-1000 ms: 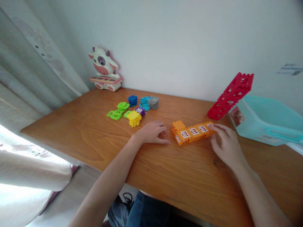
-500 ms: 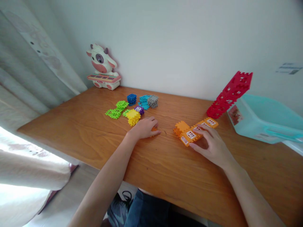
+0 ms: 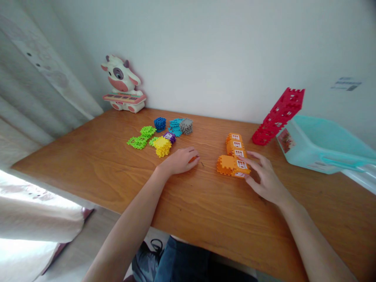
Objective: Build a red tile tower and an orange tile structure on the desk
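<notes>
And here's the orange waffle-brick build [image 3: 233, 156], a single L of windowed panels sitting right of centre on the bench [image 3: 73, 164]! It looks light and stiff, hollow plastic, but those notched joints could pop apart, so the long wall's edges look like the place to take hold. The right hand [image 3: 263, 176] is open, fingertips against the build's three o'clock side. Over at nine o'clock, the left hand [image 3: 180, 161] curls over a small orange piece [image 3: 194, 159], mostly hidden; gripped or merely covered, I can't tell! Beyond it, at ten o'clock, six colours of loose bricks: green [image 3: 139, 141], blue [image 3: 160, 123], teal [image 3: 175, 127], grey [image 3: 186, 126], purple [image 3: 169, 137], yellow [image 3: 162, 146]. At one o'clock, one red brick tower [image 3: 277, 117] tilts beside one turquoise plastic bin [image 3: 308, 147]. Far off at eleven, one cow toy keyboard [image 3: 123, 84]!
</notes>
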Demonstrator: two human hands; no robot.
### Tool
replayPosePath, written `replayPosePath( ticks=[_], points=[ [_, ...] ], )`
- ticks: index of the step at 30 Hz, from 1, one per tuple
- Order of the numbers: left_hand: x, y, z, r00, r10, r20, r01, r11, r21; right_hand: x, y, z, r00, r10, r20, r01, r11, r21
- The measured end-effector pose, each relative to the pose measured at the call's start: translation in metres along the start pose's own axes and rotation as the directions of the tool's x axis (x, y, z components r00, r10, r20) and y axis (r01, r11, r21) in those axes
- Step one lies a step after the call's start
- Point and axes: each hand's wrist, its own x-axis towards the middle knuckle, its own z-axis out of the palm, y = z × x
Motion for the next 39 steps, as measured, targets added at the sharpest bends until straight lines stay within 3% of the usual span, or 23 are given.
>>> replayPosePath(
  ticks=[5,9,12,15,19,24,31,35,39],
  points=[
    [0.003,0.001,0.006,0.997,-0.069,-0.04,0.067,0.996,-0.052,-0.001,0.007,0.009,0.986,0.143,-0.087,-0.128,0.979,0.157],
    [0.002,-0.001,0.013,0.995,-0.097,-0.034,0.094,0.992,-0.079,0.004,0.004,0.019,0.918,0.369,-0.142,-0.327,0.911,0.252],
    [0.002,0.0,0.015,0.992,-0.126,-0.024,0.125,0.991,-0.053,0.006,-0.001,0.021,0.881,0.464,-0.09,-0.409,0.844,0.348],
    [0.003,0.003,0.014,0.992,-0.122,-0.035,0.122,0.992,-0.019,0.006,-0.003,0.014,0.92,0.389,-0.051,-0.348,0.869,0.352],
    [0.004,0.008,0.012,0.994,-0.104,-0.019,0.105,0.993,0.056,0.002,0.0,-0.001,0.985,0.172,-0.013,-0.166,0.965,0.202],
    [0.004,0.012,0.015,0.999,-0.03,0.045,0.026,0.996,0.088,0.0,0.0,-0.007,0.992,0.022,0.121,-0.043,0.984,0.173],
    [0.007,0.019,0.021,1.0,-0.028,-0.007,0.029,0.998,0.052,0.001,-0.011,0.003,0.984,0.125,0.13,-0.14,0.983,0.115],
    [0.008,0.022,0.024,0.987,-0.147,-0.071,0.145,0.989,-0.031,0.002,-0.013,0.005,0.985,0.141,0.1,-0.154,0.978,0.141],
    [0.01,0.026,0.027,0.942,-0.297,-0.156,0.262,0.942,-0.212,0.004,-0.01,0.0,0.989,0.123,0.086,-0.134,0.983,0.128]
  ],
)
